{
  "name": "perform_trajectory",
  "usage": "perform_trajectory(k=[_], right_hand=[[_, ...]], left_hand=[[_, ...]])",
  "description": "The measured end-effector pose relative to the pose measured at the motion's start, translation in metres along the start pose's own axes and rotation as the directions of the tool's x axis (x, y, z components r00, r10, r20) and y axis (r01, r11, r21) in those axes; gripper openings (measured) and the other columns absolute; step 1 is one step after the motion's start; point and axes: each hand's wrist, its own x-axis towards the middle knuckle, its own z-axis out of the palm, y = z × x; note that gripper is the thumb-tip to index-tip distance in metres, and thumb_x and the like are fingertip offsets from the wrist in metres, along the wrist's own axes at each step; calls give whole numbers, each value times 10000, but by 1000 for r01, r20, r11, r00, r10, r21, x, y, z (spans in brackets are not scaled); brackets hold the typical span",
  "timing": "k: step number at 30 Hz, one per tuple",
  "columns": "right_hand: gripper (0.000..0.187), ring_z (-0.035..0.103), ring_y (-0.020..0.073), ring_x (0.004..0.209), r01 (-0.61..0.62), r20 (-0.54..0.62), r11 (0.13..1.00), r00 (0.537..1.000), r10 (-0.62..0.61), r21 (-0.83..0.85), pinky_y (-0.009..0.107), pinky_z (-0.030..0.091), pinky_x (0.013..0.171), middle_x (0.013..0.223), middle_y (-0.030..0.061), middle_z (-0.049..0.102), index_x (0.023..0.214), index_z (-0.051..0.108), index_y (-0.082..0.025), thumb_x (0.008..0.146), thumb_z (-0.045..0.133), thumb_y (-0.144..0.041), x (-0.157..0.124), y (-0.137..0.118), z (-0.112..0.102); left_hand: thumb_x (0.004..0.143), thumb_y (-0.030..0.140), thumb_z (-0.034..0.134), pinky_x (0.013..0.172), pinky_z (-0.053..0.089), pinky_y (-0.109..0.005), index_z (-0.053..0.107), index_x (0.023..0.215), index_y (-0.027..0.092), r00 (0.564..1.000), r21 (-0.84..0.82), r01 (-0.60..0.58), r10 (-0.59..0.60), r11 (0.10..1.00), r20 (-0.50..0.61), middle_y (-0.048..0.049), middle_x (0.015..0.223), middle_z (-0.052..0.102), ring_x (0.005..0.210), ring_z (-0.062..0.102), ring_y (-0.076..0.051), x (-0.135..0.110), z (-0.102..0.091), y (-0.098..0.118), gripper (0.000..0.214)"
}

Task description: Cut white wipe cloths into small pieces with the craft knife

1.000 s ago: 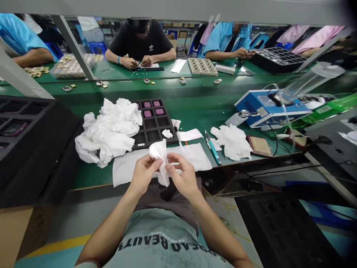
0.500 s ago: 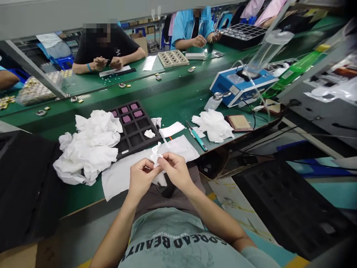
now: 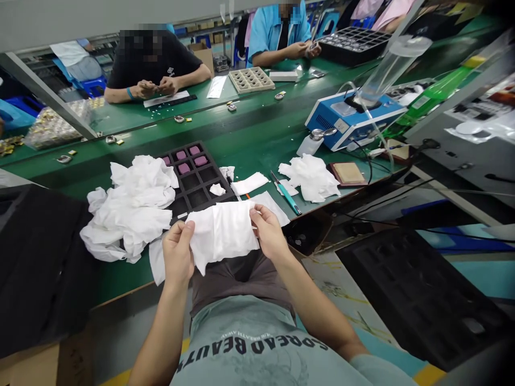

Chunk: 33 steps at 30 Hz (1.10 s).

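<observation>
My left hand [image 3: 178,254] and my right hand [image 3: 269,232] each pinch one end of a white cloth wipe [image 3: 223,230], stretched flat between them above my lap at the table's near edge. Behind the wipe another flat white cloth [image 3: 157,262] lies on the green table [image 3: 261,145]. Just beyond stands a black compartment tray [image 3: 193,179] with pink pieces [image 3: 184,168] in its far cells and a small white scrap [image 3: 217,189] in one near cell.
A heap of crumpled white wipes [image 3: 131,206] lies left of the tray, a smaller heap [image 3: 311,177] to the right. A teal-handled tool [image 3: 287,197], a brown pad [image 3: 348,173] and a blue machine [image 3: 354,118] stand at the right. Other people work across the table. Black foam [image 3: 36,257] sits at left.
The bunched wipe between my hands has been pulled open and spread flat. My hands have moved apart, left hand leftward and right hand rightward.
</observation>
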Motion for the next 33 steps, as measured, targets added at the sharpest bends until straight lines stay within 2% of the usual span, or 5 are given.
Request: perform_trajectory(k=[6, 12, 21, 26, 33], right_hand=[[250, 577, 273, 1167, 425, 3, 689, 853, -522, -587, 427, 493, 934, 1220, 137, 626, 1047, 633, -209, 845, 593, -352, -4, 7, 3], [396, 646, 180, 763, 240, 217, 827, 965, -146, -509, 333, 516, 727, 944, 70, 728, 1115, 673, -170, 815, 684, -428, -7, 11, 25], [301, 601, 133, 698, 207, -11, 978, 978, -207, -2, 254, 489, 651, 809, -3, 673, 867, 645, -205, 755, 768, -455, -4, -37, -15], [294, 614, 135, 713, 250, -149, 964, 960, -236, 90, 246, 509, 655, 787, -12, 672, 820, 661, -211, 682, 840, -399, 8, -70, -44], [352, 625, 138, 651, 126, -172, 972, 981, -92, 197, 241, 522, 574, 720, -18, 678, 795, 683, -206, 553, 910, -323, 42, -73, -61]], left_hand=[[601, 451, 913, 510, 321, -178, 423, 547, 175, 993, -49, 114, -113, 992, 20, 66, 558, 370, 538, 331, -65, 13, 0, -21, 565], [623, 438, 901, 550, 394, -183, 446, 569, 177, 983, -88, 169, -162, 982, 89, 51, 592, 457, 561, 416, -76, 13, 3, -29, 528], [678, 448, 852, 571, 383, -202, 520, 620, 180, 977, 20, -202, 203, 979, -70, 46, 608, 474, 592, 432, -89, 20, -11, 13, 430], [740, 382, 773, 582, 325, -233, 514, 645, 168, 748, 288, -568, 630, 771, -210, 60, 576, 418, 585, 367, -88, 36, -39, 51, 350], [709, 296, 655, 574, 258, -269, 511, 640, 172, 489, 659, -555, 840, 507, -235, 46, 588, 419, 589, 405, -116, 57, -70, 74, 202]])
